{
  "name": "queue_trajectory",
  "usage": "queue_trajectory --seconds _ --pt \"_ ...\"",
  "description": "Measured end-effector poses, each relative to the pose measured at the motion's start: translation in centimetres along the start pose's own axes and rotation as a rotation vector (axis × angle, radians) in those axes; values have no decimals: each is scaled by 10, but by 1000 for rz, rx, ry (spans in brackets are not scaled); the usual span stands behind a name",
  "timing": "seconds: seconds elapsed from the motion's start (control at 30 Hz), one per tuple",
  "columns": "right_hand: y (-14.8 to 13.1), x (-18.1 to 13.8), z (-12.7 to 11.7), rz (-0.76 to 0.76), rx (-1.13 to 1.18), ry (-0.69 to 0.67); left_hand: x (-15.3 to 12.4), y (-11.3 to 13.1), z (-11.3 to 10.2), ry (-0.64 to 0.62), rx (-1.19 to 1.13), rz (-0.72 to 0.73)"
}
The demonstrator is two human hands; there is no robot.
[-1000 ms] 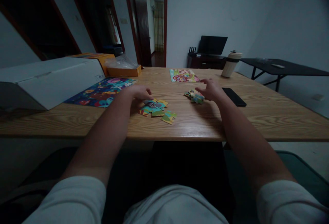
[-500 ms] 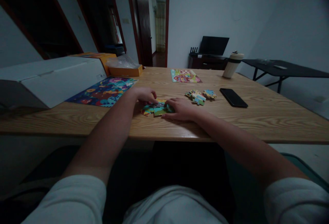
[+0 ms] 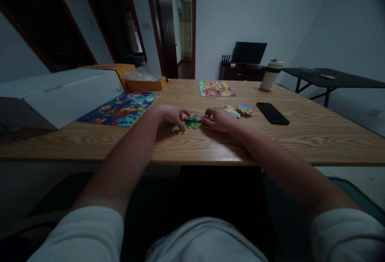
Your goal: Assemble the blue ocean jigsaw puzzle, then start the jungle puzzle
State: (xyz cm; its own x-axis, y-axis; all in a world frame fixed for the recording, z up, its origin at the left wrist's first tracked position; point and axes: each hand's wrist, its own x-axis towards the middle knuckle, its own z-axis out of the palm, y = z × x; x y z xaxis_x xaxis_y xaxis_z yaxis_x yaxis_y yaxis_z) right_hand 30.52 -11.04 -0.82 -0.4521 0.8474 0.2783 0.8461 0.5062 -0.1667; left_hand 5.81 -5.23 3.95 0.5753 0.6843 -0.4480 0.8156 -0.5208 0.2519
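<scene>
A small cluster of colourful jigsaw pieces point(image 3: 192, 122) lies on the wooden table point(image 3: 300, 137) in front of me. My left hand point(image 3: 173, 115) is curled round the cluster's left side, fingers bent onto the pieces. My right hand point(image 3: 221, 119) presses against its right side, fingers closed on the pieces. A second small heap of loose pieces point(image 3: 237, 110) lies just beyond my right hand.
A dark finished puzzle sheet point(image 3: 120, 107) lies at the left beside a long white box point(image 3: 57, 95). An orange box with a plastic bag point(image 3: 144, 80) stands behind. A small puzzle picture point(image 3: 215, 88), a cup point(image 3: 270, 75) and a black phone point(image 3: 272, 113) lie further back right.
My right hand left the far heap and came in to the near cluster. Both hands have since pushed the cluster together and slid it a little away from me.
</scene>
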Motion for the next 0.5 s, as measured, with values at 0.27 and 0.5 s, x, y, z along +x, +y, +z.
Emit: queue_trajectory --seconds 0.27,0.5 --pt "12 1 -9 130 290 86 8 14 10 162 36 -26" --pt "45 -5 -39 114 261 115 28 37 29 444 141 -31"
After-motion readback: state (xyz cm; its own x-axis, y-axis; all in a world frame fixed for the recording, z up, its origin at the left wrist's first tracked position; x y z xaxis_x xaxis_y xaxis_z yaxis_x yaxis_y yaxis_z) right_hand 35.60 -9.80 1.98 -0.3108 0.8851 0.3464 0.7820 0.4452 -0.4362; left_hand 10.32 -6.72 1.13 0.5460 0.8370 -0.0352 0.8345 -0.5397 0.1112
